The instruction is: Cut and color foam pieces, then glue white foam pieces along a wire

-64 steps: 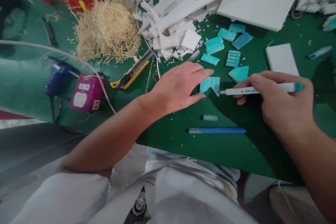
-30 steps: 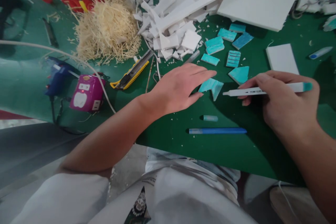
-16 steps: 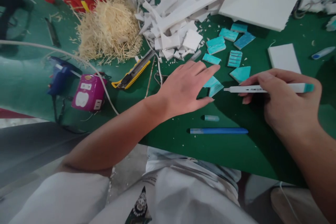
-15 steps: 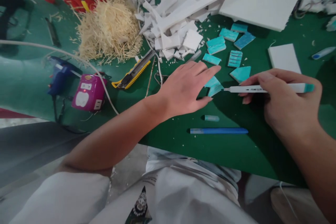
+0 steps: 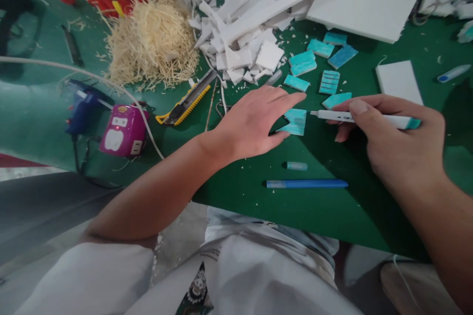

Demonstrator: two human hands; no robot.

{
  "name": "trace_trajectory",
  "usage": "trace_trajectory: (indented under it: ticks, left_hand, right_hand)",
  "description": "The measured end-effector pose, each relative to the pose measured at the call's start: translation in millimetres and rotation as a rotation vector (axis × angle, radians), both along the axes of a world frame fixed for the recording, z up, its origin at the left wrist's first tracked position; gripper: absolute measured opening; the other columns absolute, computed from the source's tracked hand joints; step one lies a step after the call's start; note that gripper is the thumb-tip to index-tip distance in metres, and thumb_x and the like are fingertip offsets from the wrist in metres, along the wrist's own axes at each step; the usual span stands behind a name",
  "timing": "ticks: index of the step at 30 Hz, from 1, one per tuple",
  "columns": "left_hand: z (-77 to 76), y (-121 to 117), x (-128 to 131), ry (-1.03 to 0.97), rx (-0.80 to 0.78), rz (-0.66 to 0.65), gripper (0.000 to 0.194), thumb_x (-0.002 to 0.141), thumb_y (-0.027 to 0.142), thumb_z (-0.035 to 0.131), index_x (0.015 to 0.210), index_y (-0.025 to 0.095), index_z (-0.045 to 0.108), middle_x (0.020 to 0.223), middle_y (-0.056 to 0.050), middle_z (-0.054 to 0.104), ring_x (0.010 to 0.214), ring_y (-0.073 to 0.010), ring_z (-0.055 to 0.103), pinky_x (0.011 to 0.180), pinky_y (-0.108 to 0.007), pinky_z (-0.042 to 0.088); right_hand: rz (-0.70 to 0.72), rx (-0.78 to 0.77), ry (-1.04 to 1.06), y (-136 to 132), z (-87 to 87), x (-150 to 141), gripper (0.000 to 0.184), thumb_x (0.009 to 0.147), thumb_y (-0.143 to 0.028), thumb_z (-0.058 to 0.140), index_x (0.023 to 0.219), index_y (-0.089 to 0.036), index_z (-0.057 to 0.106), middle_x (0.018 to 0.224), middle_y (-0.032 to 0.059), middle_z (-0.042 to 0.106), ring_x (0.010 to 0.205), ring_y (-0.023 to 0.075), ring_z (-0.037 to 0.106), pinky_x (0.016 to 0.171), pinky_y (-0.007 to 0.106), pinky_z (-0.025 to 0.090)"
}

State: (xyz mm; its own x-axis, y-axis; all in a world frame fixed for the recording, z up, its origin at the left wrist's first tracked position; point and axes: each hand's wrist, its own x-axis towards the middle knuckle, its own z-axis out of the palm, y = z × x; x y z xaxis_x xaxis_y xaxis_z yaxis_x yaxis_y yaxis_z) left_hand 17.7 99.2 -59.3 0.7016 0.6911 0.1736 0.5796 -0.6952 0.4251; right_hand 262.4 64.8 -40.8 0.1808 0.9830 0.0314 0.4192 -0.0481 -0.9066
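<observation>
A turquoise-coloured foam piece [image 5: 298,120] lies flat on the green table, with thumb and index finger of my left hand [image 5: 247,120] at its left side. The thumb tip meets its lower edge; the other fingers stretch out above it. My right hand [image 5: 402,142] grips a white marker [image 5: 391,120] with a turquoise end, its tip pointing left just beside the piece's right edge. Partly behind my right fingers is another turquoise piece [image 5: 336,100]. A striped turquoise piece [image 5: 329,82] and several plain ones lie farther back.
Nearer me lie a blue pen [image 5: 308,184] and a small cap [image 5: 296,166]. White foam scraps [image 5: 240,54], a straw heap [image 5: 155,39] and a yellow box cutter [image 5: 188,101] sit left and back. A pink power adapter [image 5: 123,130] and glue gun [image 5: 83,103] are farther left.
The turquoise piece under my left hand has turned, and its right edge now stands nearly upright in view. My right hand has shifted slightly left, and the marker tip has come off the piece.
</observation>
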Motion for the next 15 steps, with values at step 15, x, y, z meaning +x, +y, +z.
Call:
trace_trajectory:
  ticks: [15]
  left_hand:
    - [1.8, 0.3, -1.8, 0.012, 0.012, -0.017, 0.059, 0.101, 0.024, 0.065, 0.157, 0.013, 0.053, 0.145, -0.015, 0.069, 0.136, -0.0303, 0.064, 0.119, -0.045, 0.051]
  right_hand:
    - [0.026, 0.052, -0.017, 1.1, -9.3, 4.8, 0.016, 0.090, -0.038, 0.079, 0.079, -0.029, 0.087, 0.056, -0.0015, 0.069, 0.054, 0.0145, 0.064, 0.054, 0.029, 0.051]
